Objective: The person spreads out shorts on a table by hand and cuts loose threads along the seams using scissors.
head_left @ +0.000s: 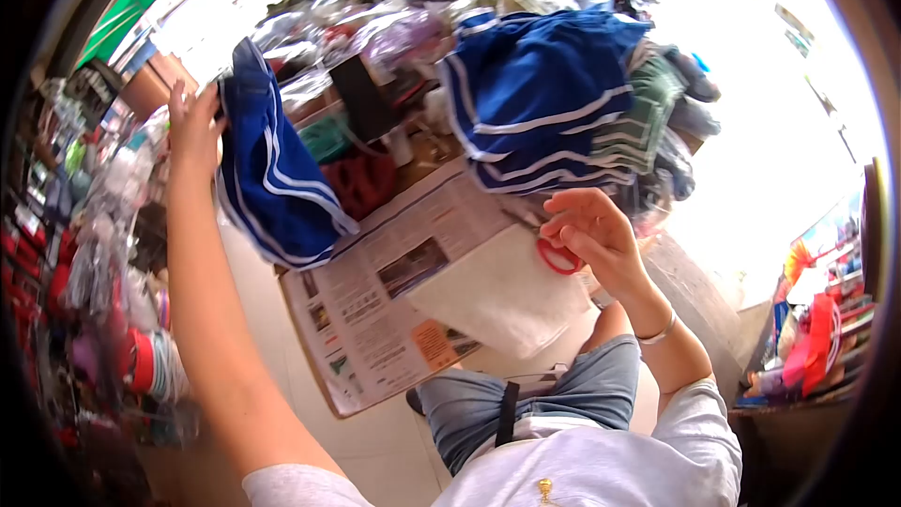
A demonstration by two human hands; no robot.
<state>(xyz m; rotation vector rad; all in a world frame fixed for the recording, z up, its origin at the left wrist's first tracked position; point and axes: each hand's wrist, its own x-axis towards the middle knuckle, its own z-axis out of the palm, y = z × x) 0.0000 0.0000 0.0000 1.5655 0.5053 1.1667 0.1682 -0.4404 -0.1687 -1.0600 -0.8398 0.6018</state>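
At the left, my left hand (195,122) has its fingers at the upper edge of a blue garment (267,155) with white stripes. The garment stretches down from that hand and overlaps the left edge of a newspaper-covered board (352,319). My right hand (601,230), with curled fingers, is at a pair of scissors (560,259) with red handles, whose blades point up and left. Below the scissors, a plain whitish cloth or sheet (507,291) lies on the newspaper. A pile of striped blue garments (544,84) rises just beyond my right hand.
Green striped clothing (641,113) sits beside the blue pile. Plastic-wrapped goods (404,38) and a dark box (364,97) fill the back. Crowded goods (122,225) line the left side. A rack of colourful items (812,338) stands at the right.
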